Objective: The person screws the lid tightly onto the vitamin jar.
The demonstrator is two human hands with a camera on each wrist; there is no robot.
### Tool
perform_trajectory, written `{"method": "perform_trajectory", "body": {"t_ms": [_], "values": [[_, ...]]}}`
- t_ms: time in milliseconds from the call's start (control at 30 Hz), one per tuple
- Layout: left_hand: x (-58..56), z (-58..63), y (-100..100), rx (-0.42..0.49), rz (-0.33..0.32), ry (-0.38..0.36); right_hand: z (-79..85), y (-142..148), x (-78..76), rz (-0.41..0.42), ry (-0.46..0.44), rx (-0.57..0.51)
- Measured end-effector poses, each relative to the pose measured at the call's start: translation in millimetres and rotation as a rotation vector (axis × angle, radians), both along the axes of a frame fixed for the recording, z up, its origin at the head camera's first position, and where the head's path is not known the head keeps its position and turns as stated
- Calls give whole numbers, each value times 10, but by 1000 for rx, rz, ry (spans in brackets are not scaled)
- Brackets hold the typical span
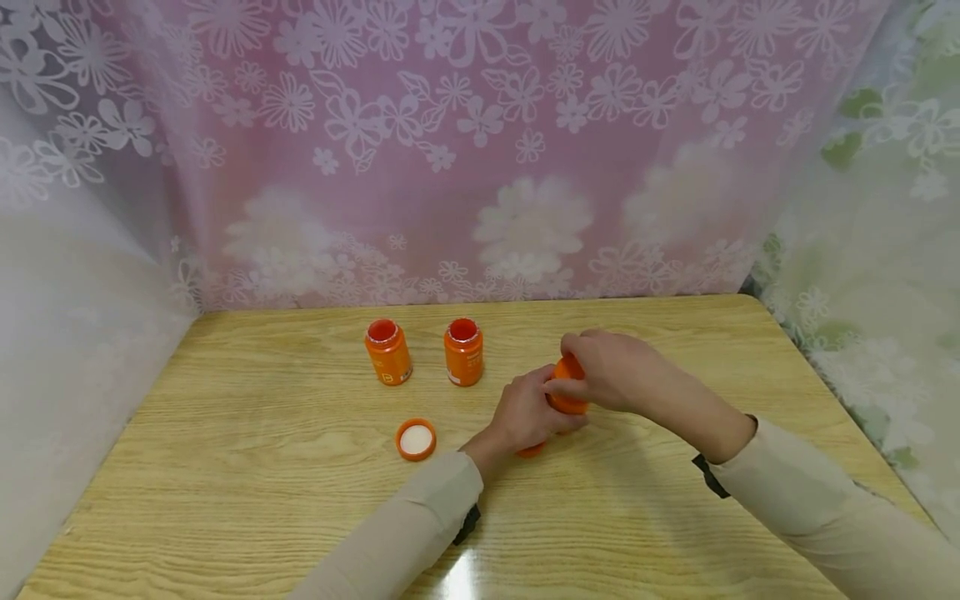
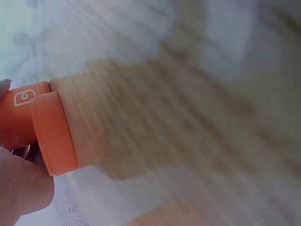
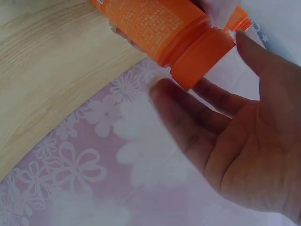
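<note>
In the head view my left hand (image 1: 528,414) grips an orange bottle (image 3: 146,28) by its body, right of the table's middle. My right hand (image 1: 618,371) is over the bottle's top. From the right wrist, its thumb and fingers (image 3: 176,125) spread around the orange cap (image 3: 202,59), with a gap between the index finger and the cap. The cap sits on the bottle's neck. Close by my left hand, another orange cap (image 1: 531,451) lies on the table, mostly hidden by that hand; it shows larger in the left wrist view.
Two uncapped orange bottles (image 1: 388,354) (image 1: 464,354) stand upright toward the back of the wooden table (image 1: 262,467). In front of them lies an upturned orange cap (image 1: 416,439) with a white inside. Flowered curtains (image 1: 480,150) enclose the back and both sides.
</note>
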State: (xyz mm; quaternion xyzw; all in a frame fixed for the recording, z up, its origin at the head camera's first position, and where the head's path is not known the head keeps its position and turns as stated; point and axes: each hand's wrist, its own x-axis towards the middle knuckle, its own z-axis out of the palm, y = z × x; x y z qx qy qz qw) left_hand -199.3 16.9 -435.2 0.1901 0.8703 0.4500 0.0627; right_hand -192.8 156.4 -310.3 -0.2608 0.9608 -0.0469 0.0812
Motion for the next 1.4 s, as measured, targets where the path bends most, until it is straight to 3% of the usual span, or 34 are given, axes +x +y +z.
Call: {"method": "perform_trajectory", "body": {"t_ms": [100,333,500,767,1167,1400], "values": [[2,-1,-4,-16,-3,13,18,54,-22,52,-7,15],[-14,-13,-18,-8,12,14,89,180,-155,403,-186,-108],[-5,-16,0,-8,-11,29,39,199,-199,490,-176,-148],[7,-6,-3,-3,8,1,34,151,-181,351,-134,-118],[-1,-7,-5,8,13,-41,-22,41,-30,152,32,-11],[13,-10,-3,-10,16,-15,-51,139,-5,169,56,31]]}}
